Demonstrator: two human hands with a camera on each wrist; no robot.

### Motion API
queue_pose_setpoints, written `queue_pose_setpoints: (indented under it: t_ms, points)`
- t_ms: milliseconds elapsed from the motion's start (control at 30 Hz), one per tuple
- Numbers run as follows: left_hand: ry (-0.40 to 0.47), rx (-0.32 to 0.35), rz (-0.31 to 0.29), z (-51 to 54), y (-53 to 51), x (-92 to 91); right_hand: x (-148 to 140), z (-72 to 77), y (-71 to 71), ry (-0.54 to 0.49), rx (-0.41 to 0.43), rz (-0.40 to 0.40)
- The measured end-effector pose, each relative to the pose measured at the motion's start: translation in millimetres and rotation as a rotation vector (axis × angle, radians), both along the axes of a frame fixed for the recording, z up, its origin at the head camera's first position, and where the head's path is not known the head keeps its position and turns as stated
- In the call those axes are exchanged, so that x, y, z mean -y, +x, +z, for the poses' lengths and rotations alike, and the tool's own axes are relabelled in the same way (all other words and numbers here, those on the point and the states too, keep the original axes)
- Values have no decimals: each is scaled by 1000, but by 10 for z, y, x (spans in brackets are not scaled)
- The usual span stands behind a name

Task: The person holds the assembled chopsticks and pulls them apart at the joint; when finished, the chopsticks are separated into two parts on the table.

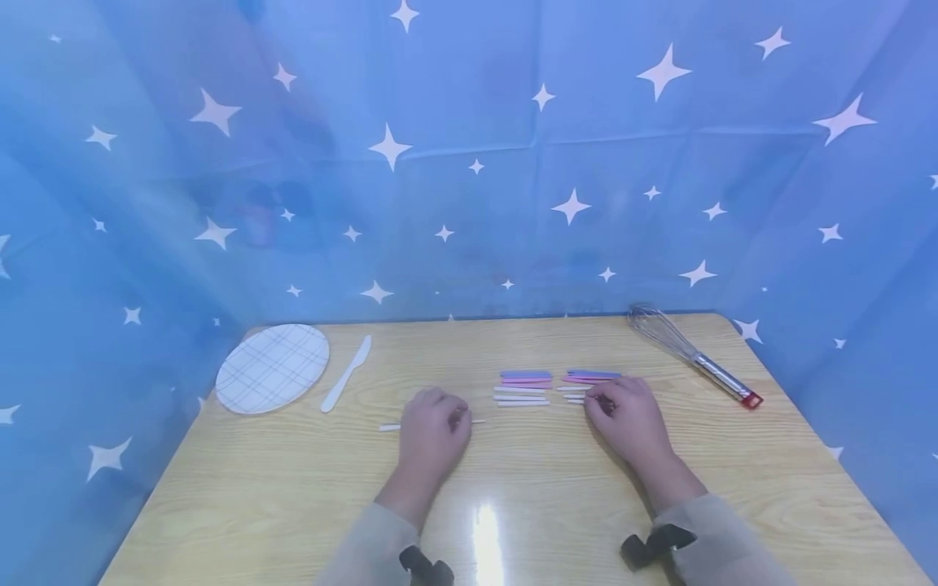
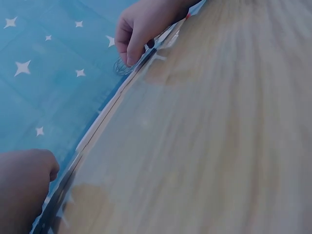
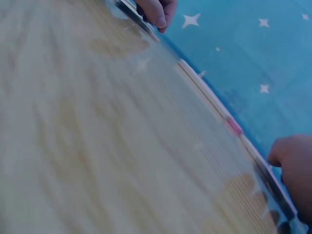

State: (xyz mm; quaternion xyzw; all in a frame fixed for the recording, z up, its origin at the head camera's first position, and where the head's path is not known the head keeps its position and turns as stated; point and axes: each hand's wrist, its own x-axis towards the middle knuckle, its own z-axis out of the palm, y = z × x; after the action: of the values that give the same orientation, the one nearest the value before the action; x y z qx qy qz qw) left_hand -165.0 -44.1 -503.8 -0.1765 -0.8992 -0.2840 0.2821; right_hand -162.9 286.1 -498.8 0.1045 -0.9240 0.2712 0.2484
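Note:
My left hand (image 1: pixel 434 431) is over a thin white stick-like piece (image 1: pixel 390 427) on the table, whose two ends show on either side. Its fingers are bent down, and whether they pinch the piece is hidden. My right hand (image 1: pixel 628 417) is by the right group of sticks, covering the right ends of its white sticks (image 1: pixel 575 395); its fingertips are bent toward the thumb, and any grip is hidden. Blue and pink sticks (image 1: pixel 592 375) lie just beyond. Left of these, a matching group has blue and pink sticks (image 1: pixel 525 378) above white sticks (image 1: pixel 521 397).
On the wooden table (image 1: pixel 557 521), a white plate with a checked pattern (image 1: pixel 273 369) and a white plastic knife (image 1: pixel 347 374) lie at the left. A whisk (image 1: pixel 696 356) with a red-tipped handle lies at the back right. Blue star-printed cloth (image 1: pixel 469 163) encloses the table.

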Motion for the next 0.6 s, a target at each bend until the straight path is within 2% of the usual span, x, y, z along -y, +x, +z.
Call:
queue_pose_setpoints:
  t_ms: [233,400,500,600]
  points:
    - [-17,39,41,-32,34,315,190,-6,-19,-8,-15,50]
    - [-8,33,85,-48,31,512,354,7,-33,-25,-41,76]
    - [-1,37,79,-49,44,591,447,9,-37,-37,-56,87]
    - [-1,60,41,-51,72,659,541,1,-43,-39,-68,107]
